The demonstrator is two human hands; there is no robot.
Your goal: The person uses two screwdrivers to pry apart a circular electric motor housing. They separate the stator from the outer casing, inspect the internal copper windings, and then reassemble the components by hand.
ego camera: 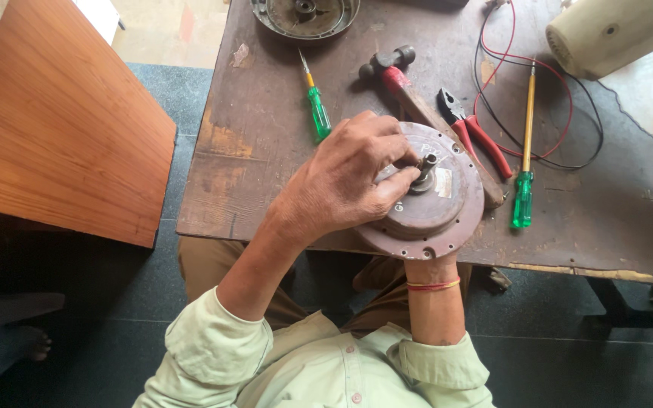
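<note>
Pinching the shaft of a round motor housing at the table edge.
Left hand fingers grip the shaft; right hand props the housing from below, its fingers hidden, so can't tell.

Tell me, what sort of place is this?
Probably a small repair workshop for electrical appliances. A worn workbench carries a hammer, pliers and screwdrivers, and the left hand grips the shaft of a round motor housing that the right hand supports from below.
</note>
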